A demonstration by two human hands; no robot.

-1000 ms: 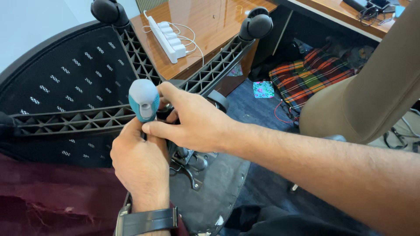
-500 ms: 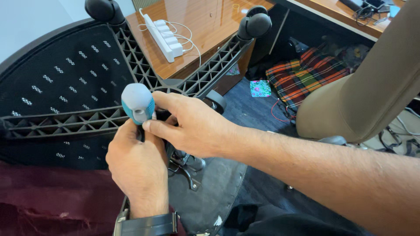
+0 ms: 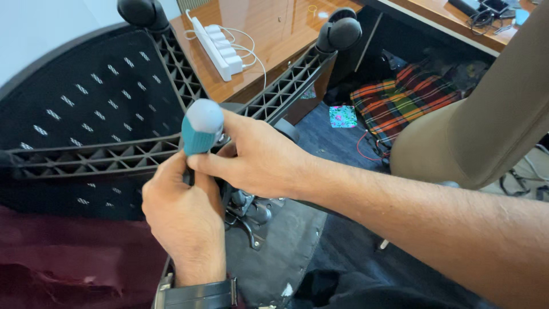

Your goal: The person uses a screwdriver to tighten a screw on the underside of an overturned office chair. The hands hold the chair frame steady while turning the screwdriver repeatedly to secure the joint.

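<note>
A screwdriver (image 3: 201, 129) with a teal grip and grey rounded cap stands upright at the hub of an upturned black chair base (image 3: 103, 157). My right hand (image 3: 260, 157) wraps its fingers around the handle from the right. Below it, my left hand (image 3: 183, 220) pinches the shaft, which is hidden inside my fingers. A dark watch sits on my left wrist. Under both hands lies the chair's metal seat mechanism (image 3: 251, 214). Two caster wheels (image 3: 340, 31) top the far legs of the base.
A wooden desk (image 3: 274, 26) behind the base carries a white power strip (image 3: 214, 46) with white cables. A beige chair back (image 3: 486, 109) rises at right. A plaid cloth (image 3: 412, 100) lies on the floor; maroon fabric (image 3: 63, 263) sits at lower left.
Both hands and the screwdriver have stayed at the hub. The view has shifted slightly, and my right hand's fingers have turned a little on the handle.
</note>
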